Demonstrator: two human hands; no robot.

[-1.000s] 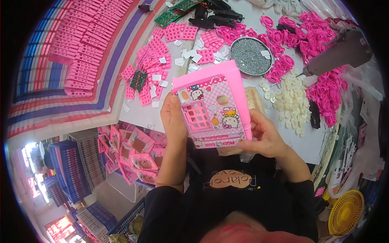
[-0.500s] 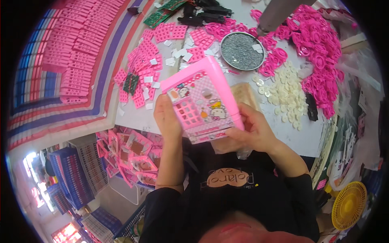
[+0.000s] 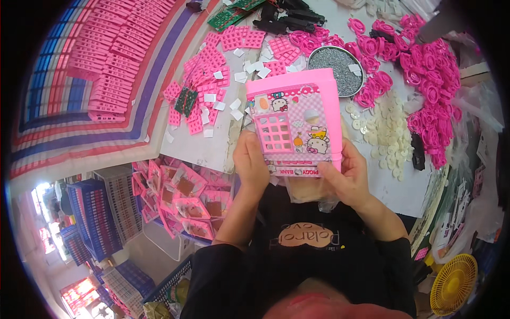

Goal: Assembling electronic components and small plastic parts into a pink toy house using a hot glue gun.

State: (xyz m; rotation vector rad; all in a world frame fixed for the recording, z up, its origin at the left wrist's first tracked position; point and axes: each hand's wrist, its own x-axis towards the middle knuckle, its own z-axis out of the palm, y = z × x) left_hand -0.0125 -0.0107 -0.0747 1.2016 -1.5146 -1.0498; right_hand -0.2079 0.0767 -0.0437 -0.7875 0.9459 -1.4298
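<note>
1. Since the earlier frame, the pink case (image 3: 295, 127) has turned straighter.
2. Forearms (image 3: 243, 212) angled inward, left hand (image 3: 251, 160) and right hand (image 3: 349, 179) grasp its opposite sides above the table's (image 3: 390, 186) near edge.
3. A lettered strip (image 3: 297, 171) runs along its bottom.

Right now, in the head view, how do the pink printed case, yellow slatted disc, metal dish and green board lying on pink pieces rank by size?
Largest: pink printed case
Next: metal dish, partly hidden, and yellow slatted disc, too alike to rank
Smallest: green board
</note>
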